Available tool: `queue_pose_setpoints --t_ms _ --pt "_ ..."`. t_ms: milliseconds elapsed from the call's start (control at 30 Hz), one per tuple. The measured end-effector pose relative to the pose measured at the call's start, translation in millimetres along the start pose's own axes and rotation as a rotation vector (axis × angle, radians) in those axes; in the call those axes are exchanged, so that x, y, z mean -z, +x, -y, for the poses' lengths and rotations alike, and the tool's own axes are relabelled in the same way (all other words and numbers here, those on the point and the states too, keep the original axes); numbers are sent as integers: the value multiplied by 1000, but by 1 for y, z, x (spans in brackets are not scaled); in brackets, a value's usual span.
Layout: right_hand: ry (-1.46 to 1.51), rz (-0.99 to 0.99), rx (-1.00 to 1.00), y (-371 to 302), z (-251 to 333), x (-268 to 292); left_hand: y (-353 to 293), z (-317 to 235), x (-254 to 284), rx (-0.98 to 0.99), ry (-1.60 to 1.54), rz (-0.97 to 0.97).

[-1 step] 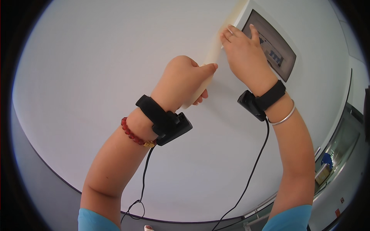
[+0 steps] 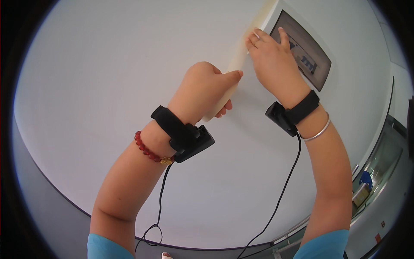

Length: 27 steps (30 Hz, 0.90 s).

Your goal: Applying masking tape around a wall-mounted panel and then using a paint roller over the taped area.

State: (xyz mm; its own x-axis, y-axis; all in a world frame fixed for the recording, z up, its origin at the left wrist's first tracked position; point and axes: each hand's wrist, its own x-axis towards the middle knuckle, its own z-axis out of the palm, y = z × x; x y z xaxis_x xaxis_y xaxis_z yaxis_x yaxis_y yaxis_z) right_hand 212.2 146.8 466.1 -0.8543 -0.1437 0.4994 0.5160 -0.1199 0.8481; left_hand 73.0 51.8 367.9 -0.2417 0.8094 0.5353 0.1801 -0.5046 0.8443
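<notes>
A pale cream strip (image 2: 236,59), wide and like masking tape, runs slantwise up the left edge of a white-framed screen (image 2: 315,60) on the wall. My left hand (image 2: 207,90) is closed round its lower part, thumb on top and fingertips showing beneath; the strip's lower end sticks out below the palm. Higher up, my right hand (image 2: 276,58) has bent fingers on the strip beside the frame, one finger lifted apart over the screen. Its fingertips are partly hidden. Each wrist carries a black strap with a black box.
A broad white wall (image 2: 108,77) fills most of the view. Black cables (image 2: 290,185) hang from both wrist boxes. At the lower right are a metal rail (image 2: 297,227), a glass panel and a blue object (image 2: 366,179). A foot (image 2: 166,256) shows at the bottom edge.
</notes>
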Motion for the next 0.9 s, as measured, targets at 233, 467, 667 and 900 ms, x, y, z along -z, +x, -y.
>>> queue_pose_setpoints --t_ms 233,467,667,900 --pt "38 27 28 -22 13 -2 13 13 -4 -13 -69 26" --pt "96 17 8 -31 16 -7 15 20 -4 -87 -189 93" --pt "173 163 -32 -20 3 2 10 17 -4 -104 -144 97" --pt "141 -68 -93 -25 12 -26 13 22 -5 -122 -123 101"
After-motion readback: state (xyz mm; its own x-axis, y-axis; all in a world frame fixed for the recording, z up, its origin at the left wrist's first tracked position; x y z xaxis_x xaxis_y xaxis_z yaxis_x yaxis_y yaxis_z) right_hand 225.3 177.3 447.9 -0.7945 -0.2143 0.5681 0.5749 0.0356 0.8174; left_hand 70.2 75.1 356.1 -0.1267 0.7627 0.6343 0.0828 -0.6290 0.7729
